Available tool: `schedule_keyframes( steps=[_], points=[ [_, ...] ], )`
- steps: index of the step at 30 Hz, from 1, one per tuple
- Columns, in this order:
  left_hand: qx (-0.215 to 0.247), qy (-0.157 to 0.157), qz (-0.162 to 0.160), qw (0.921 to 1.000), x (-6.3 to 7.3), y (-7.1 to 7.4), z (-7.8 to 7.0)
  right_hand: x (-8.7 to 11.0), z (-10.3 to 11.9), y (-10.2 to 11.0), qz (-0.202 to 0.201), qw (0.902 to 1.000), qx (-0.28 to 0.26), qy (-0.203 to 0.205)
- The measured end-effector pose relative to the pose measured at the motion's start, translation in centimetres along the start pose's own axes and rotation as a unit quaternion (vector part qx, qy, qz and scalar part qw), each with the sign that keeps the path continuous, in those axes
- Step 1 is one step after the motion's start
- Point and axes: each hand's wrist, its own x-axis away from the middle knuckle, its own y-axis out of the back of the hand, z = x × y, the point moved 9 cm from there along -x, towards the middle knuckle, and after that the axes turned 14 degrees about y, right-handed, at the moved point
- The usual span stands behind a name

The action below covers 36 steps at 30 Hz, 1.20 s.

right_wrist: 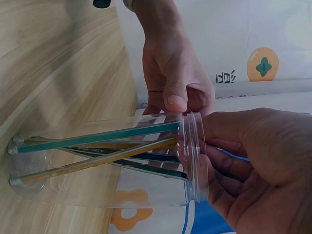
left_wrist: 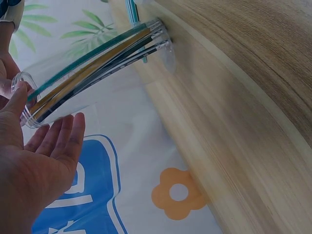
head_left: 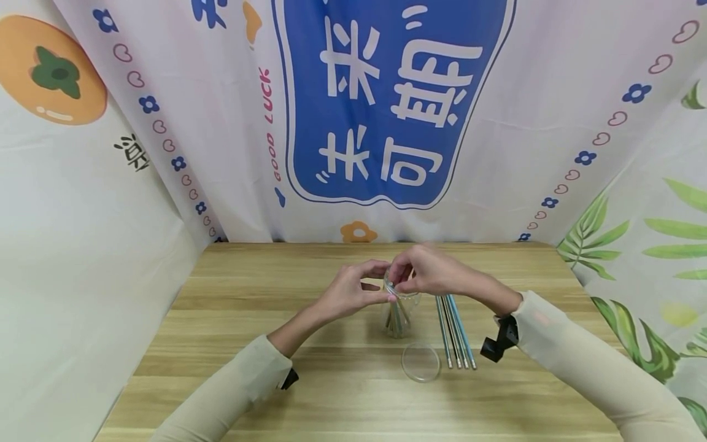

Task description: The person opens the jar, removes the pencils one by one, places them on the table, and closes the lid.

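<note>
Jar (head_left: 395,325) filling seems underway mid-frame: your left hand (head_left: 350,287) pinches it; whether your right hand (head_left: 426,270) grips anything, I can't tell. Next, probably, fetch pencils (head_left: 461,331), lower right.

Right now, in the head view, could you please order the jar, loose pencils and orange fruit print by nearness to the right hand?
1. Jar, at the right hand.
2. Loose pencils, lying right of the jar.
3. Orange fruit print, far upper left.
</note>
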Motion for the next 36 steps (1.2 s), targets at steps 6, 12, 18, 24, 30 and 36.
schedule_keyframes(
  steps=[6,12,18,24,30,36],
  points=[
    [-0.002,0.003,0.001,1.0,0.0,0.0,0.1,-0.3,0.0,-0.3,0.013,0.9999,-0.005,0.007],
    [-0.006,0.0,-0.002,1.0,0.0,0.1,0.0,-0.3,0.0,-0.3,0.02,0.9997,-0.006,0.015],
    [-0.008,-0.004,-0.002,1.0,0.0,0.0,-0.1,-0.1,-0.1,0.0,0.014,0.9993,-0.015,0.032],
    [-0.01,-0.003,-0.004,0.9999,0.1,0.0,0.0,0.5,-0.7,0.5,-0.015,0.9982,-0.038,0.043],
    [-0.009,0.001,-0.003,1.0,0.0,0.0,0.0,1.2,-1.4,1.2,-0.055,0.9941,-0.087,0.035],
    [-0.008,0.004,-0.005,0.9999,-0.1,0.0,0.2,1.6,-2.0,1.7,-0.098,0.986,-0.129,0.04]
  ],
)
